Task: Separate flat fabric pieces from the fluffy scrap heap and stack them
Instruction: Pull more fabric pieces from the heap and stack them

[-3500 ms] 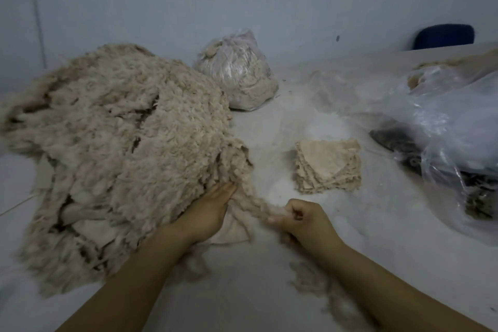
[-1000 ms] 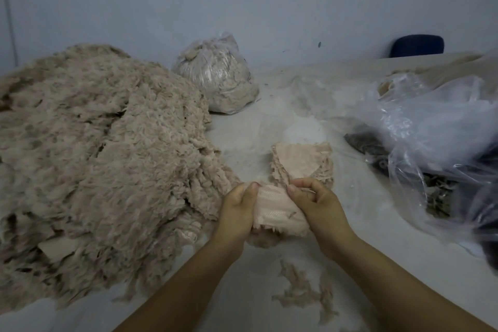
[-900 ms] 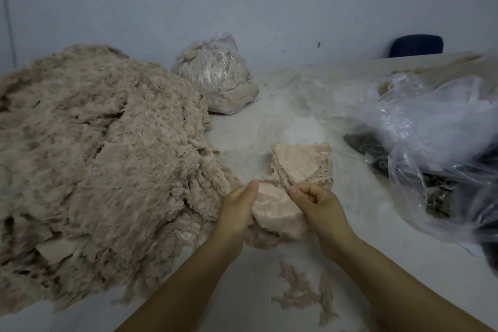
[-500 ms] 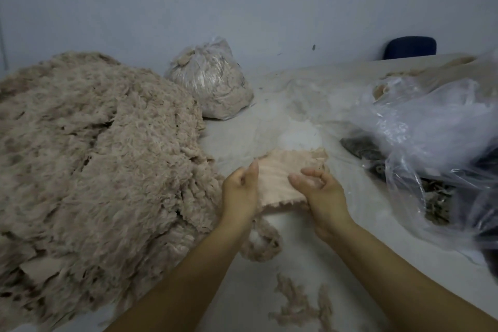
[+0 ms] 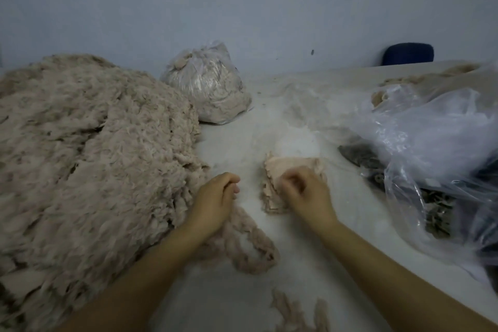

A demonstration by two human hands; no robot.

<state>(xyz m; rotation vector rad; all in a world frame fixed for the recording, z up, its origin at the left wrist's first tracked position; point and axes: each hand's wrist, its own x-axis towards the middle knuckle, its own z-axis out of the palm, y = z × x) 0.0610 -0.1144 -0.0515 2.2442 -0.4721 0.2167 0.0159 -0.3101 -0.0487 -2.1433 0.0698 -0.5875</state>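
The fluffy scrap heap (image 5: 89, 159) fills the left of the table. A small stack of flat fabric pieces (image 5: 272, 197) lies in the middle. My right hand (image 5: 305, 194) is on top of that stack, blurred, its fingers curled on the topmost flat piece (image 5: 285, 163). My left hand (image 5: 215, 202) hovers between heap and stack with fingers curled against the thumb, and nothing shows between them. A loose fluffy strip (image 5: 253, 250) loops on the table from under the heel of that hand.
A tied clear bag of scraps (image 5: 210, 86) stands behind the heap. Crumpled clear plastic bags (image 5: 431, 137) with dark scraps cover the right side. Small fluff tufts (image 5: 296, 312) lie near the front edge. A blue chair back (image 5: 408, 53) shows beyond the table.
Both hands lifted a flat piece free of the heap. My right hand has carried it down onto the stack, and my left hand has let it go and drawn back.
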